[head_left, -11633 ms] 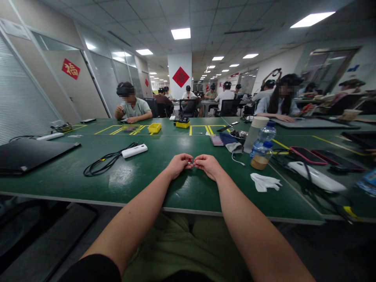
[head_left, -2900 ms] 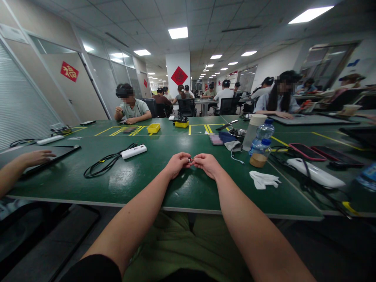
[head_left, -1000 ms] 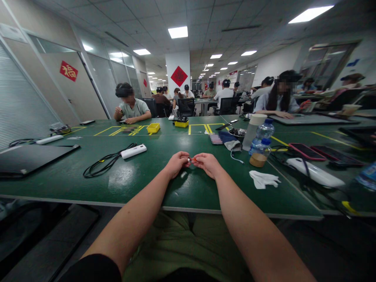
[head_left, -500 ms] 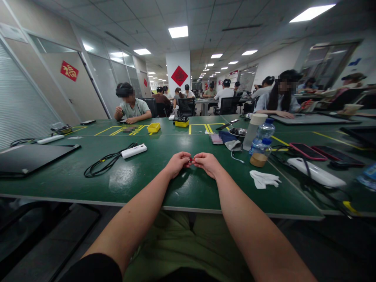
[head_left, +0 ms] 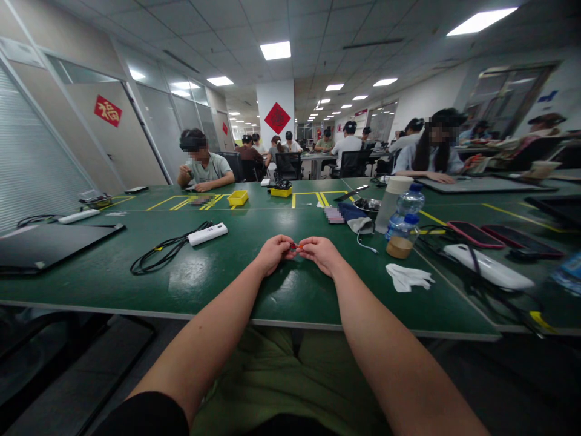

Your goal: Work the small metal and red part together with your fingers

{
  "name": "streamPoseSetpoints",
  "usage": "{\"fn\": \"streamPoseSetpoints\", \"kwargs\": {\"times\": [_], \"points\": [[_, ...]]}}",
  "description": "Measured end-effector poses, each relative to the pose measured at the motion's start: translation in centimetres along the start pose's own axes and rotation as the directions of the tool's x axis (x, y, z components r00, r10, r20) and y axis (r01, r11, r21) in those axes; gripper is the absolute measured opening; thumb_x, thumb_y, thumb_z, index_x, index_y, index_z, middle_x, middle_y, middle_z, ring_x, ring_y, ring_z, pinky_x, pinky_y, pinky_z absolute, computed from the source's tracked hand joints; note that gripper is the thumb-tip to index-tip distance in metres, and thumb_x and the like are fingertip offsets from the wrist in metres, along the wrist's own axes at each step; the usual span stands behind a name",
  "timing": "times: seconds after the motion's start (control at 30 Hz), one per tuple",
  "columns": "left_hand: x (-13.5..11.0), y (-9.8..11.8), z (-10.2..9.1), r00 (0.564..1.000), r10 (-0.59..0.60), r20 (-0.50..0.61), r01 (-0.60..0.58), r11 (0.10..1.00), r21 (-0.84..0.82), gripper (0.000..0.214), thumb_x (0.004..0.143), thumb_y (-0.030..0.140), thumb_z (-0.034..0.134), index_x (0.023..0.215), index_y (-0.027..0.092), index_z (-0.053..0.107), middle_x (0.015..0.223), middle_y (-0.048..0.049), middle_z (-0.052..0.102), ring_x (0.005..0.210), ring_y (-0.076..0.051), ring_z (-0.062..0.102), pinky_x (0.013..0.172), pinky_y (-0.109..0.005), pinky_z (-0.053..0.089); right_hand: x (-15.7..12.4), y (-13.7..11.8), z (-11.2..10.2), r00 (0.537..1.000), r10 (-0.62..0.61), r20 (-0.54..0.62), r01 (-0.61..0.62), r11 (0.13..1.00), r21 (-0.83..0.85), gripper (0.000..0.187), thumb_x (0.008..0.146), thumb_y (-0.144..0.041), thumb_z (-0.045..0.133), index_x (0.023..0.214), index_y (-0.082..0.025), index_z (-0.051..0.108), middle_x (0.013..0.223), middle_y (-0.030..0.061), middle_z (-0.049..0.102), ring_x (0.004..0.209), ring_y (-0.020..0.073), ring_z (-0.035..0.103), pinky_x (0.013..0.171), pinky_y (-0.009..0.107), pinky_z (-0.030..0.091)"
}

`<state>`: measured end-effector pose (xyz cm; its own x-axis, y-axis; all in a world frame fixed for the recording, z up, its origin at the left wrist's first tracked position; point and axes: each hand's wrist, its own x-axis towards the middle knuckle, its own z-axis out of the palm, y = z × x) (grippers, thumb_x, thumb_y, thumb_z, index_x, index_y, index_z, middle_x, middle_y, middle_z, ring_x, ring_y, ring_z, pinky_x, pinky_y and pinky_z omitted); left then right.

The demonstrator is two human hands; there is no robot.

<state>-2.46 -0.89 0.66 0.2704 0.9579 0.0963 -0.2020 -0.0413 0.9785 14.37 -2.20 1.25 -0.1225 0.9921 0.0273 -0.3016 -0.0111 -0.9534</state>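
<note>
While both forearms reach in over the near edge of the green table [head_left: 227,297], the hands meet fingertip to fingertip just above its surface, roughly mid-view. Left hand [head_left: 275,255]: thumb and fingers drawn into a close pinch, a small red piece [head_left: 293,246] showing at the tips. Right hand [head_left: 323,254]: likewise pinched, an orange-red bit [head_left: 300,246] at its fingertips, facing the left. Both objects sit in the narrow gap between the hands; too small and blurred to tell what they are, whether they touch, or whether they are parts of a single item. Lower fingers curl under on both sides, so anything tucked in the palms is out of sight. Nearest surroundings: a white power bank [head_left: 207,234] with a coiled black cable [head_left: 161,255] off to the left; a white cloth [head_left: 409,278] lying to the right, beyond it a bottle with a blue cap [head_left: 403,237]. Judgement: step in hand reads as fine fingertip handling, the two bits being lined up or worked against each other. Next move probably calls for a steady left pinch and small, careful turns or pushes from the right, with light pressure lest something slip.
</note>
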Motion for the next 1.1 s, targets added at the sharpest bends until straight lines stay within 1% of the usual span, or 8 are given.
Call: {"fn": "streamPoseSetpoints", "kwargs": {"times": [0.13,0.33,0.4,0.57,0.73,0.83,0.97,1.1], "points": [[-0.06,0.1,0.01,1.0,0.008,0.011,-0.007,1.0,-0.013,0.016,0.077,0.016,0.064,0.092,0.014,0.058,0.081,-0.0052,0.068,0.065,-0.012,0.066,0.06,-0.023,0.053,0.07,0.04,-0.09,1.0,-0.006,0.005,0.006,1.0,0.003,0.016,0.072,0.001,0.06,0.074,-0.014,0.065,0.073,0.006,0.071,0.07,0.0146,0.071,0.07,0.026,0.058],[-0.2,0.12,0.07,0.999,0.032,0.012,-0.032,0.999,-0.012,0.027,0.067,0.007,0.071,0.09,0.014,0.058,0.077,-0.0013,0.065,0.06,-0.009,0.062,0.061,-0.022,0.051,0.02,-0.08,-0.13,1.0,-0.014,0.017,0.014,1.0,0.002,0.014,0.069,0.0,0.062,0.072,-0.014,0.065,0.076,0.0059,0.071,0.071,0.0147,0.07,0.071,0.026,0.058],[-0.2,0.11,0.05,0.999,0.032,0.007,-0.031,0.999,-0.015,0.027,0.069,0.007,0.07,0.092,0.014,0.058,0.076,-0.0007,0.064,0.061,-0.009,0.062,0.062,-0.022,0.051,0.0,-0.09,-0.11,1.0,-0.016,0.018,0.016,1.0,-0.003,0.014,0.068,0.0,0.062,0.072,-0.013,0.065,0.077,0.0067,0.072,0.07,0.0145,0.07,0.069,0.026,0.058],[-0.16,0.09,0.0,1.0,0.01,0.006,-0.01,1.0,-0.009,0.028,0.075,0.008,0.065,0.101,0.014,0.055,0.081,-0.0051,0.067,0.07,-0.012,0.067,0.068,-0.025,0.054,0.05,-0.02,-0.09,1.0,-0.017,0.021,0.018,1.0,-0.021,0.013,0.067,-0.002,0.066,0.071,-0.014,0.066,0.073,0.0071,0.072,0.066,0.0148,0.068,0.062,0.025,0.057],[-0.01,0.05,0.01,1.0,0.009,-0.014,-0.009,1.0,0.012,0.025,0.079,0.009,0.061,0.102,0.014,0.055,0.075,-0.0036,0.067,0.06,-0.01,0.063,0.057,-0.021,0.051,0.06,0.06,-0.19,0.999,-0.016,0.035,0.017,0.999,-0.028,0.013,0.064,-0.005,0.072,0.072,-0.015,0.066,0.065,0.003,0.068,0.06,0.013,0.066,0.057,0.023,0.054],[0.06,0.04,0.07,1.0,0.006,-0.021,-0.006,1.0,0.014,0.024,0.079,0.007,0.059,0.102,0.013,0.056,0.076,-0.004,0.067,0.059,-0.009,0.063,0.056,-0.02,0.05,0.04,0.06,-0.23,0.999,-0.012,0.042,0.013,1.0,-0.026,0.012,0.066,-0.007,0.072,0.073,-0.015,0.066,0.065,0.0026,0.067,0.061,0.0129,0.066,0.059,0.023,0.055],[0.02,0.05,0.13,1.0,-0.006,-0.013,0.006,1.0,0.007,0.022,0.079,0.007,0.058,0.101,0.012,0.058,0.079,-0.0056,0.068,0.062,-0.01,0.065,0.061,-0.022,0.053,0.05,0.08,-0.24,0.999,-0.005,0.045,0.006,1.0,-0.02,0.008,0.069,-0.008,0.07,0.072,-0.015,0.065,0.068,0.0046,0.068,0.065,0.0138,0.067,0.064,0.025,0.056],[-0.14,0.06,0.11,1.0,0.001,0.011,-0.002,1.0,0.023,0.023,0.079,0.011,0.061,0.101,0.01,0.06,0.083,-0.0081,0.069,0.069,-0.013,0.067,0.066,-0.025,0.054,0.14,0.23,-0.23,0.999,-0.009,0.04,0.01,1.0,-0.029,0.009,0.069,-0.008,0.068,0.074,-0.015,0.065,0.068,0.005,0.068,0.064,0.0145,0.067,0.063,0.025,0.055]]}}
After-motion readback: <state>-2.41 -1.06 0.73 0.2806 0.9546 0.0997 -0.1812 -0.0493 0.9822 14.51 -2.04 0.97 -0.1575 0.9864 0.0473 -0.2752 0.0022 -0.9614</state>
